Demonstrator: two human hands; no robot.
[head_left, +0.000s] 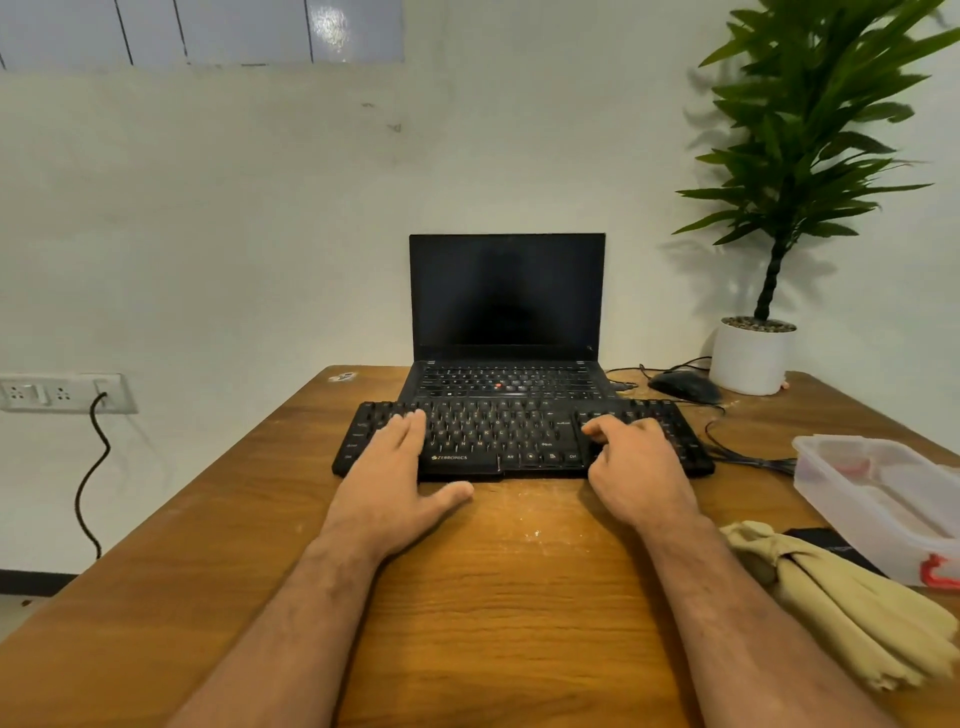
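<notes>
A black external keyboard (498, 436) lies across the middle of the wooden table (519, 597), its far edge over the front of an open black laptop (506, 306) whose screen is dark. My left hand (395, 478) rests flat on the keyboard's left part, fingers straight on the keys, thumb on the table by the front edge. On the right part of the keyboard sits my right hand (634, 462), its fingers bent down onto the keys. Neither hand holds anything.
A black mouse (683, 387) with its cable lies right of the laptop, beside a potted plant (753, 358) in a white pot. A clear plastic box (883, 499) and a beige cloth (841, 597) sit at the right edge. On the left wall, a socket (62, 392) holds a black cord.
</notes>
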